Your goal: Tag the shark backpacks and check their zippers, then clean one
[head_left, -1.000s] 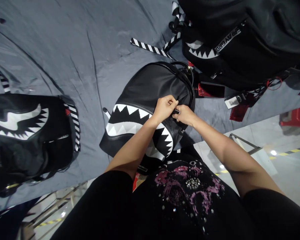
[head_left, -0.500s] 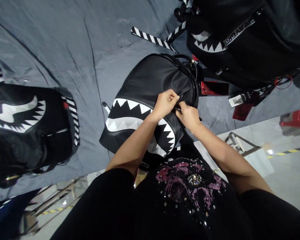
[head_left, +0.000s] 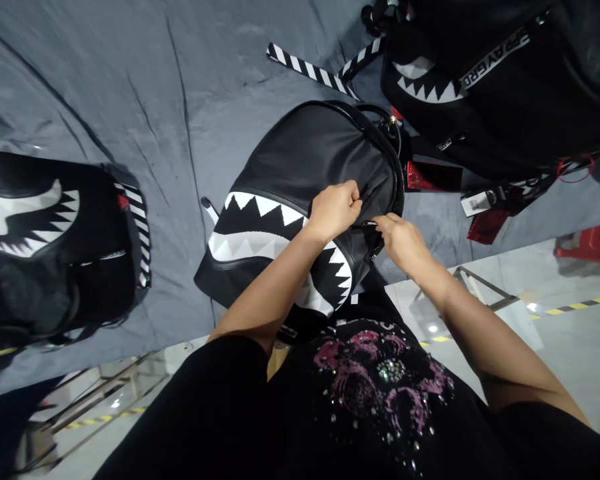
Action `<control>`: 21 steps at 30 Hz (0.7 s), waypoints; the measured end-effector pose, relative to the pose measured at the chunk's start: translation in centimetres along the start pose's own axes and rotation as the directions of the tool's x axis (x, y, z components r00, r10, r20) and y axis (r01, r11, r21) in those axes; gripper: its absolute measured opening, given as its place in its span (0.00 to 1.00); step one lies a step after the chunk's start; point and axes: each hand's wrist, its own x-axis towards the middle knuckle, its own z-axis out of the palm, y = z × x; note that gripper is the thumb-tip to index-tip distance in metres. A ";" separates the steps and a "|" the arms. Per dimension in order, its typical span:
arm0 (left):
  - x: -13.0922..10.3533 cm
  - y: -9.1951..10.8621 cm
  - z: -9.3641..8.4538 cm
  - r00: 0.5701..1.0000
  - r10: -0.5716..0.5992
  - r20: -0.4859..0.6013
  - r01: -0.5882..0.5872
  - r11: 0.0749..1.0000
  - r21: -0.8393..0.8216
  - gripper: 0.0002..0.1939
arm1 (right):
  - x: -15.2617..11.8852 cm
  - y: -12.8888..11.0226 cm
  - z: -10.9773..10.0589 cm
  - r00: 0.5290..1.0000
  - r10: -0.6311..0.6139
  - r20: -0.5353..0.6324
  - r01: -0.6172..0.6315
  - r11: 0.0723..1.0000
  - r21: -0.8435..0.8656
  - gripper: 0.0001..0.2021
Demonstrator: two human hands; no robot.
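Note:
A black backpack (head_left: 300, 153) with a white shark-mouth print lies tilted on the grey cloth, close to my body. My left hand (head_left: 336, 208) is closed on the black fabric near the backpack's side, fingers curled. Just right of it, my right hand (head_left: 397, 241) pinches the edge of a small zipped opening (head_left: 365, 225) on the side. Whether its fingertips hold the zipper pull or the fabric is too small to tell.
Another shark-print backpack (head_left: 100, 247) lies at the left. More black bags (head_left: 520, 113) with red tags (head_left: 435, 176) and striped straps (head_left: 313, 72) fill the upper right. Grey cloth (head_left: 105, 67) covers the table. A red stool (head_left: 587, 245) stands on the floor.
My right hand has moved right and slightly down, away from my left hand, along the side opening. My left hand has shifted slightly right and stays closed. The view has shifted a little.

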 end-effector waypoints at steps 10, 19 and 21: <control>-1.5 -1.6 -0.6 0.998 -0.007 0.058 0.010 0.999 -0.037 0.05 | 1.7 0.8 -0.4 0.989 0.066 0.136 -0.112 0.921 0.374 0.09; -1.3 -1.9 -0.7 0.996 0.012 0.087 -0.001 0.992 -0.130 0.06 | 3.1 2.5 -3.0 0.857 -0.071 0.511 -0.431 0.447 0.784 0.08; -1.3 -2.0 -0.7 0.996 0.020 0.092 -0.008 0.991 -0.130 0.06 | 3.2 2.6 -3.3 0.850 -0.078 0.521 -0.449 0.409 0.794 0.08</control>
